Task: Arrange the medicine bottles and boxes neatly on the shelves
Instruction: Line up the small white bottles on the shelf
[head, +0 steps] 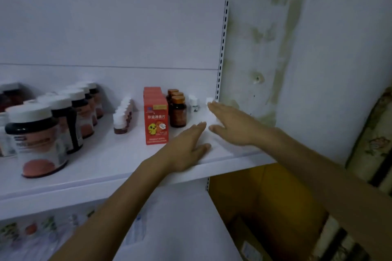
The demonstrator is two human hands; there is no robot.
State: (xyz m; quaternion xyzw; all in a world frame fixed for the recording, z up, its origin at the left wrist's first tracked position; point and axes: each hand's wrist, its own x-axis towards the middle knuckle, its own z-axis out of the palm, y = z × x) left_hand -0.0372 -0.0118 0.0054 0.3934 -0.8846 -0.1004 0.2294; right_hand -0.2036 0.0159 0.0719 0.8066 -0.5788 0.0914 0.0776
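Nearest, left hand [186, 146] flat on the shelf [127, 178] by its front edge, fingers straight, grasping nothing. Right hand [231, 125] released too, fingertips beside a small white item [210, 100] at the far right (perhaps a box, too washed out to tell). Further left, in rows: small white bottle [194, 105], amber bottles [178, 111], red boxes [156, 121]. Draw flat palms inward gently, squaring the white stock into line without nudging the amber row.

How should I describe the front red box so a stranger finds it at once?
On the white shelf, find the row of red boxes left of the brown bottles. The front red box is nearest the edge, and alone shows a yellow chick.
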